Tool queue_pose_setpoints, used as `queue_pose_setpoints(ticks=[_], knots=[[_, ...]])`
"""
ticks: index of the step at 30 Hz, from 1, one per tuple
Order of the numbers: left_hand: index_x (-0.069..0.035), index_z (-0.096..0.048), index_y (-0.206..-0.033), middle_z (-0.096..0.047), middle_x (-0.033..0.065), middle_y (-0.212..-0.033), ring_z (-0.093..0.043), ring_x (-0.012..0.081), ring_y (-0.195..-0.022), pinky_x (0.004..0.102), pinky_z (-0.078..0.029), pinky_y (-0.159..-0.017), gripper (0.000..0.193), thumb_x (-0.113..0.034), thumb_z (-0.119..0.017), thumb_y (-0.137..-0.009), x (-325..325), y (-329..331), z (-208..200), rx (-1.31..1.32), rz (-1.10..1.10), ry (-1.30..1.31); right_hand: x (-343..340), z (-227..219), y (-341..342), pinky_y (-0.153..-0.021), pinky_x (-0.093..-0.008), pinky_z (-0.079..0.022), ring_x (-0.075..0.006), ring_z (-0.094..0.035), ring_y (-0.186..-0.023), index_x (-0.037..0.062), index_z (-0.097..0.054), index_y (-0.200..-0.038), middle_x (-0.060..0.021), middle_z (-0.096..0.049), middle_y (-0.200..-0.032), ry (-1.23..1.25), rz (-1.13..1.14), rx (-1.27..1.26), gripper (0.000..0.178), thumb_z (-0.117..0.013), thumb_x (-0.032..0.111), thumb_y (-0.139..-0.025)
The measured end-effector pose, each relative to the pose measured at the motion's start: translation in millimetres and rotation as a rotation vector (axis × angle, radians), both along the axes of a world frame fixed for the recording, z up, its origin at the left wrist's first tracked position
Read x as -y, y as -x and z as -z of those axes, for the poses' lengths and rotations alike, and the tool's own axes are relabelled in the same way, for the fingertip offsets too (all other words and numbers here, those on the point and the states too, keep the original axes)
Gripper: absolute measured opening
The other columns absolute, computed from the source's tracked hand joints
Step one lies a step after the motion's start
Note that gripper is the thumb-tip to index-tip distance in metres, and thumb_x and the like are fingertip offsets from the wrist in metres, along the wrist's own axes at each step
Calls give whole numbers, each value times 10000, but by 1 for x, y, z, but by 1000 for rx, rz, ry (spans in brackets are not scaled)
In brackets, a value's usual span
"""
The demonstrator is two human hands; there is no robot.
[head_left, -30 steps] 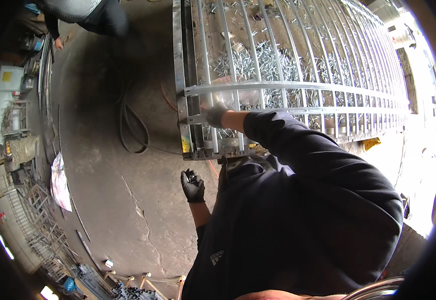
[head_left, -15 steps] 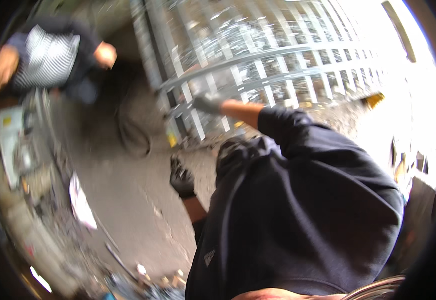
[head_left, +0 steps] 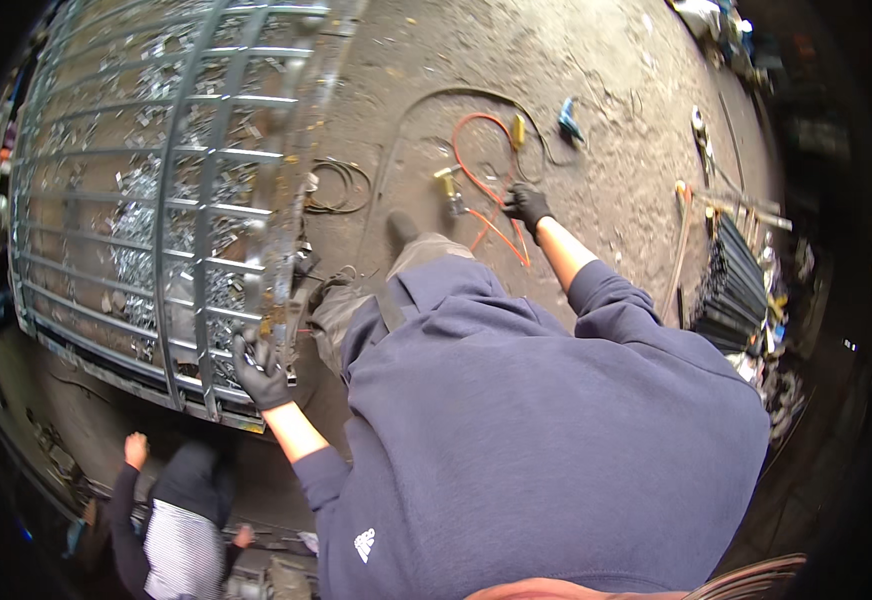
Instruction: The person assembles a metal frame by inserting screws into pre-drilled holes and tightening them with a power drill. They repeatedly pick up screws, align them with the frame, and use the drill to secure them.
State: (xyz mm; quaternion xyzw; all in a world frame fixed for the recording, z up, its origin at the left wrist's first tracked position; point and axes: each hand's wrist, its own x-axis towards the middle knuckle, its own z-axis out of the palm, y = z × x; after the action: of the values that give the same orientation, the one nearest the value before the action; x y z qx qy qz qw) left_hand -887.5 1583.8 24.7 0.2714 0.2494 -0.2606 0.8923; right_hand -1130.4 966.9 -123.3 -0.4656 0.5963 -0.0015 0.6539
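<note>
The left hand (head_left: 261, 372), in a dark glove, has its fingers half curled around what seem to be small metal pieces (head_left: 250, 356), glinting but too small to identify. The right hand (head_left: 526, 206), gloved too, has its fingers bent in; I cannot tell whether it holds anything. The metal frame (head_left: 163, 225) lies to the person's left: its near corner is just beside the left hand and overlaps it in view, so contact is unclear, while the right hand is well apart from it, over the floor. Judging by how it lies, the frame looks largely laid out, with a row of crossbars (head_left: 241, 209) in place and two long rails over them; whether the joints are fastened, and so how much is left, cannot be told. Loose metal bits (head_left: 136, 195) are scattered between the bars. Near the right hand are an orange hose (head_left: 468, 128) and a yellow-and-grey tool (head_left: 448, 186); farther off lies a blue power tool (head_left: 569, 119). A co-worker (head_left: 184, 545) is past the frame's near end.
</note>
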Motion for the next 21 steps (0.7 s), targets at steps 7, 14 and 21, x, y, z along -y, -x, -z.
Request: queue_pose_setpoints(ticks=[7, 14, 21], knots=[[-53, -554, -1402, -356, -41, -676, -224, 56, -401, 235, -199, -349, 375, -280, -449, -1123, 174, -55, -15, -20, 373, 59, 72, 15, 208, -585, -385, -570, -261, -725, -700, 59, -640, -1178, -144, -716, -900, -166, 304, -316, 301, -591, 275, -974], [-84, -690, -1002, -377, -106, -600, -264, 14, -427, 213, -173, -376, 326, -371, -556, -1082, 228, -2, 77, -220, 854, -737, 73, 154, 187, -617, -375, -509, -214, -665, -701, 112, -714, -1081, -74, -696, -838, 95, -367, -473, 204, -619, 264, -984], [-99, -689, -995, -455, -89, -593, -304, 37, -405, 226, -207, -369, 247, -322, -607, -1060, 273, 77, 183, -408, 1158, -710, -8, 220, 237, -771, -379, -530, -177, -678, -909, 69, -669, -1186, -104, -731, -1006, 203, -359, -464, 291, -648, 282, -988]])
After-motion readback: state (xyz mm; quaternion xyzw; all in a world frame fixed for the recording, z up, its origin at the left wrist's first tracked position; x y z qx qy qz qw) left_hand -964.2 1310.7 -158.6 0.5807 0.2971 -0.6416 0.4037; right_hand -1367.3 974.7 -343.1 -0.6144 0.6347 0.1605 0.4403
